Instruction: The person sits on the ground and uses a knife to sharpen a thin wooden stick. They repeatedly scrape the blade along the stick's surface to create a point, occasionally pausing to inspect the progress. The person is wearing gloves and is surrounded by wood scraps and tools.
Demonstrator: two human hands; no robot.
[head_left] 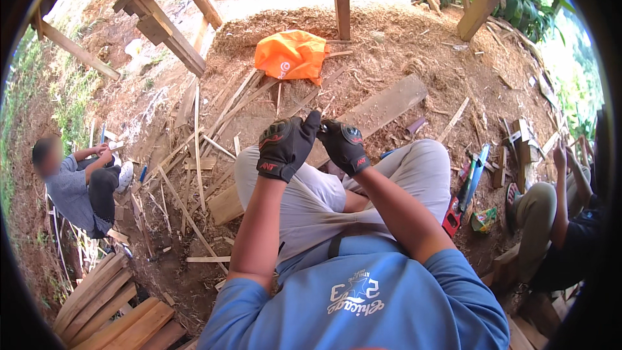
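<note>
Both my hands wear black work gloves with red marks and meet above my crossed legs. My left hand [286, 145] is closed, its thumb and fingertips against something small that I cannot make out. Close beside it, my right hand [345, 145] is also closed, its fingertips pinched at the same spot. A small light glint shows between the two hands; the gloves hide the rest. Just beyond them lies a wide wooden board [387, 105] on the ground. An orange bag [293, 56] rests farther out.
Thin wood strips [197, 149] litter the ground at left. A handsaw [476, 174] with a red handle lies at right, by a small green packet [483, 220]. One person [83, 185] sits at left, another [551, 214] at right. Stacked planks [116, 314] stand lower left; wooden posts [341, 0] rise ahead.
</note>
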